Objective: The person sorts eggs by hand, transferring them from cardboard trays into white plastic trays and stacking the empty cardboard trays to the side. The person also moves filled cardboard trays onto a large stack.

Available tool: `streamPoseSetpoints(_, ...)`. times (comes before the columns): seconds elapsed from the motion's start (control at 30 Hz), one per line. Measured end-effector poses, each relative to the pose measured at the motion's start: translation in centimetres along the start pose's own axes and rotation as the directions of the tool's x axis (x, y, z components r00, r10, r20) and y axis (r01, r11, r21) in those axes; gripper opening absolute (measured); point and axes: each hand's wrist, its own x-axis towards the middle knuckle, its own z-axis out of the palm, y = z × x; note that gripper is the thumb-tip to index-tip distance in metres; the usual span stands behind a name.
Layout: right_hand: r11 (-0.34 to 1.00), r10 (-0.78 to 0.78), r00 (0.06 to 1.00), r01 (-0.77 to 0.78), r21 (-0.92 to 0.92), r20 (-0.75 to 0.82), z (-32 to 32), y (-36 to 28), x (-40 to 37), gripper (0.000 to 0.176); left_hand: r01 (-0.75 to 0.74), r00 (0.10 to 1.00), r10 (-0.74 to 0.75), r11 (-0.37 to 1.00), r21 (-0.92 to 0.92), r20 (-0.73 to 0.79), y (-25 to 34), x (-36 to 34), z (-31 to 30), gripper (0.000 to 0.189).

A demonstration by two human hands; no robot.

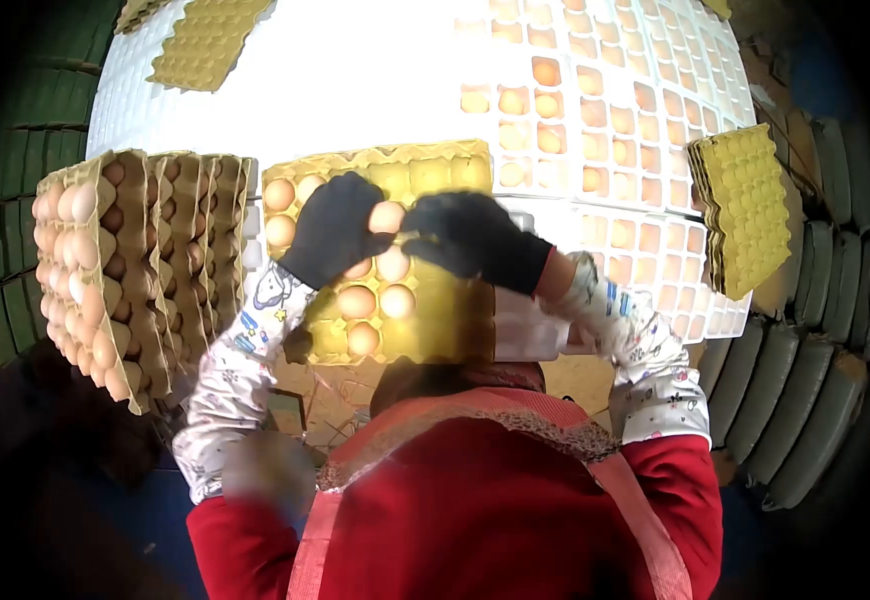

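A yellow egg tray (pixel 435 340) lies in front of me, with brown eggs in its left and middle cups and bare cups on its right. My left hand (pixel 340 228), in a black glove, is over the tray's left half. Its thumb and fingers curve around an egg (pixel 387 217). Close by on the right, my right hand (pixel 477 238), also black-gloved, is palm down over the tray. Motion blurs its fingers, which point toward that egg, and I cannot tell whether they hold anything. Another egg (pixel 397 301) sits in a cup below the hands.
To the left stand stacked trays full of eggs (pixel 85 270). White gridded trays with eggs (pixel 620 120) cover the right side of the brightly lit table. Yellow trays (pixel 745 210) are at the right edge, with more trays (pixel 210 40) at the far left.
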Motion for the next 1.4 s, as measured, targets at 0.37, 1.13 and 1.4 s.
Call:
streamPoseSetpoints(0.37,0.760,0.067,0.997,-0.031,-0.649,0.030,8.5,-2.8,2.2,0.019,0.335,0.832,-0.542,0.657,-0.675,-0.114,-2.4,-11.8,0.8,0.031)
streamPoseSetpoints(1.13,0.545,0.280,0.939,-0.328,0.772,0.201,3.9,-1.6,7.2,0.037,0.386,0.893,-0.354,0.920,0.072,-0.278,-7.8,-10.5,0.9,0.046)
streamPoseSetpoints(1.4,0.497,0.078,0.897,-0.413,-0.764,-0.434,14.1,-6.9,11.2,0.022,-0.242,0.657,-0.753,-0.262,-0.934,0.042,-7.8,-13.2,3.4,0.049)
